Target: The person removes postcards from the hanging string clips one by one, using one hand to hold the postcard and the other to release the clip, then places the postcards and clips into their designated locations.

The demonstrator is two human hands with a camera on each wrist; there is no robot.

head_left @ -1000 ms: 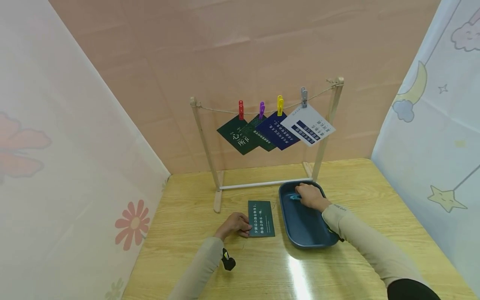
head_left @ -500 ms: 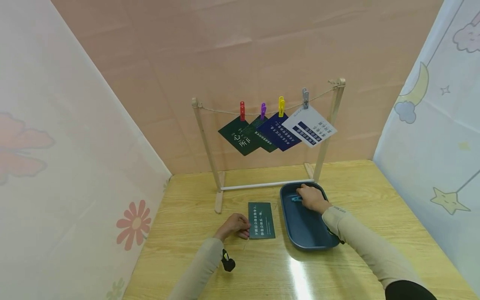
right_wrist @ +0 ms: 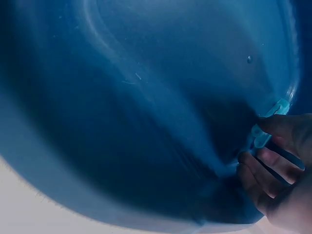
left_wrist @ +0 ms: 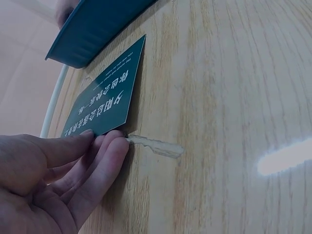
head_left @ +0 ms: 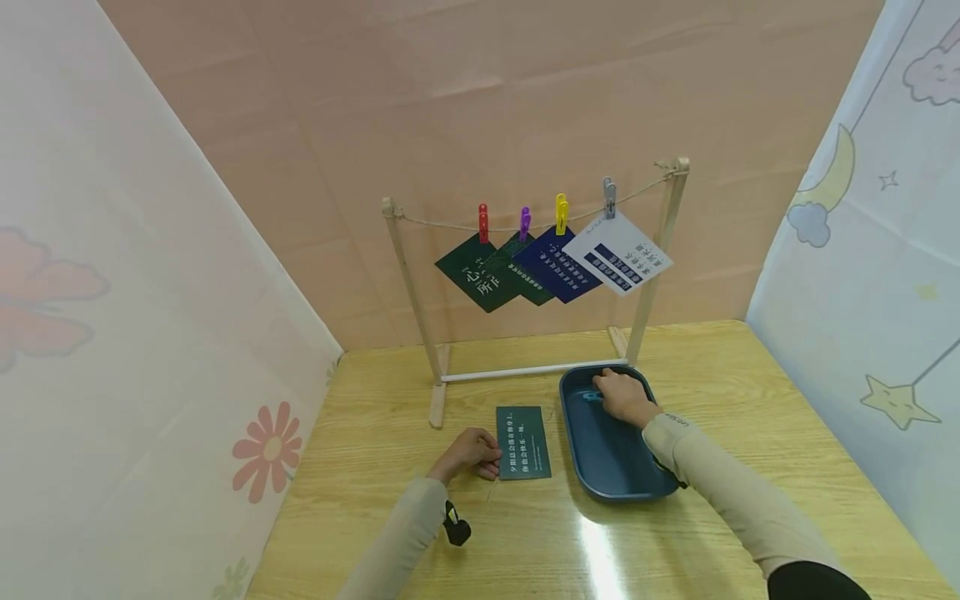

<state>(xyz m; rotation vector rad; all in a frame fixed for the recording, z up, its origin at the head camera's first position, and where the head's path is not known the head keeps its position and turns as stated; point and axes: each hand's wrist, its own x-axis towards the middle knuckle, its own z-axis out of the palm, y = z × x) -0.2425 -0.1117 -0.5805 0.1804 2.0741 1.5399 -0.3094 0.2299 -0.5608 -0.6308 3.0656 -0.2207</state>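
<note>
In the head view, my left hand (head_left: 471, 452) pinches the left edge of a dark green card (head_left: 525, 442) with white writing, which lies on the table. The left wrist view shows the thumb on top of the card (left_wrist: 105, 97) and the fingers at its near corner. My right hand (head_left: 625, 396) reaches into the far end of a dark blue tray (head_left: 615, 467). There it pinches a light blue clothespin (right_wrist: 280, 108) between thumb and fingers, as the right wrist view shows. Part of the clothespin is hidden behind the thumb.
Behind the tray stands a wooden rack (head_left: 411, 287) with a string across its top. From the string hang two green cards (head_left: 468, 271), a navy card (head_left: 562, 271) and a white card (head_left: 618, 250), clipped by red, purple, yellow and grey clothespins. Printed cloth walls enclose the table (head_left: 375, 392).
</note>
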